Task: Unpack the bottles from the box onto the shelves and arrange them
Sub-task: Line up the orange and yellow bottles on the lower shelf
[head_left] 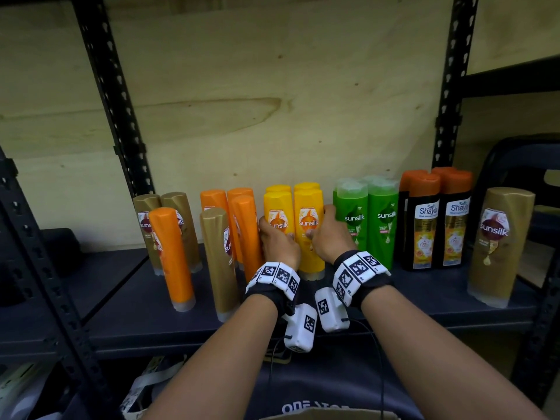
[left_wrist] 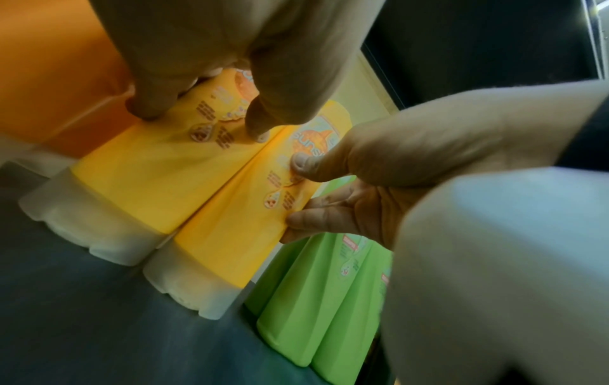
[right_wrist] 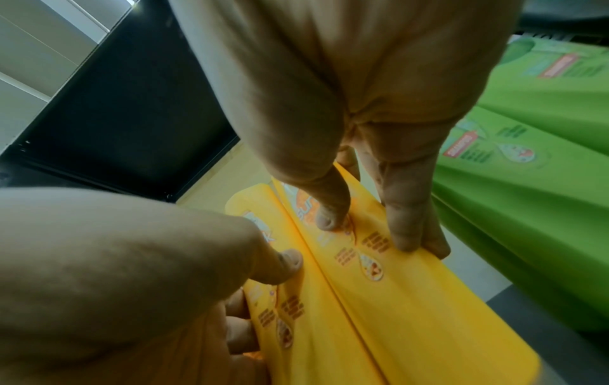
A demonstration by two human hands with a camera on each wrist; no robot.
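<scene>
Two yellow Sunsilk bottles stand side by side at the middle of the dark shelf (head_left: pixel 424 301), cap down, with two more yellow ones behind them. My left hand (head_left: pixel 276 233) grips the left yellow bottle (head_left: pixel 278 212), thumb on its label and fingers round its left side. My right hand (head_left: pixel 319 227) grips the right yellow bottle (head_left: pixel 309 253) the same way from the right. The left wrist view shows my left hand (left_wrist: pixel 202 119) on the left yellow bottle (left_wrist: pixel 148 177). The right wrist view shows my right hand (right_wrist: pixel 370 229) on the right yellow bottle (right_wrist: pixel 412 299).
Left of the yellow group stand orange bottles (head_left: pixel 242 225) and gold bottles (head_left: pixel 218 262), loosely placed. To the right are green bottles (head_left: pixel 368 222), black orange-capped bottles (head_left: pixel 439 225) and one gold bottle (head_left: pixel 497 244). Black uprights (head_left: pixel 118 95) frame the bay. A cardboard box edge (head_left: pixel 327 415) lies below.
</scene>
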